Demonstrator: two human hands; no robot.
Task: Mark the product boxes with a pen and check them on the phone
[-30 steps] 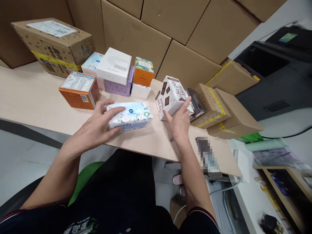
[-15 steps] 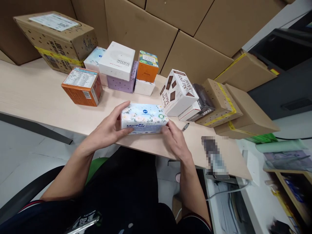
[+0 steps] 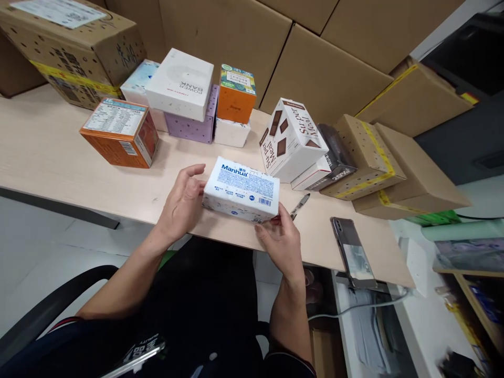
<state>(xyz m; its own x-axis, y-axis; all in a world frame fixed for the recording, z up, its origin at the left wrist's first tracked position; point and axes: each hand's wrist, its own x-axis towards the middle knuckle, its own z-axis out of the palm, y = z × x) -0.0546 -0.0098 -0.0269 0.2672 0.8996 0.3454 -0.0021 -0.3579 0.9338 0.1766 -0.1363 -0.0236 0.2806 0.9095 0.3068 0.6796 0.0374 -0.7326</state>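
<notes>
A white tissue pack (image 3: 241, 189) with blue "Manhua" lettering and a barcode lies near the front edge of the light wooden table (image 3: 59, 157), printed back face up. My left hand (image 3: 181, 203) grips its left end, fingers curled over the top. My right hand (image 3: 277, 240) holds its front right corner from below, thumb on the edge. A pen (image 3: 299, 206) lies just right of that hand.
Behind the pack stand a white "Super Meal" box (image 3: 291, 139), an orange box (image 3: 118, 132), a white box on a purple one (image 3: 181, 92), and a small orange carton (image 3: 236, 94). Brown cartons (image 3: 394, 163) lie right; a phone (image 3: 352, 253) rests by the front edge.
The tissue pack has been turned over: its floral face showed before, now the back with the barcode faces up. My right hand came from the Super Meal box to the pack's right end.
</notes>
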